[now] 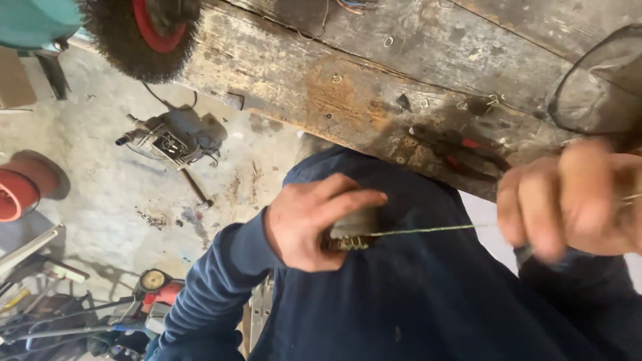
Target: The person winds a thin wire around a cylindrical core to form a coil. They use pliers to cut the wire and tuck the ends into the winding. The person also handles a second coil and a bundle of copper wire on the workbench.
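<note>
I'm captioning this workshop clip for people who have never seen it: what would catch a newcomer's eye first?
Two hands in the middle: the left hand grips a small grey block, and a thin wire runs taut from it to the blurred right hand. Above them lies a worn wooden workbench, with a bristly wire brush wheel at top left.

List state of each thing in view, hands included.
left hand: closed around a small grey block, one end of the wire at it
right hand: blurred, fist closed on the wire's other end
wire: pulled taut between the hands
pliers: lying on the workbench, untouched
wire brush wheel: mounted at bench edge; spin unclear
workbench: worn, stained
</note>
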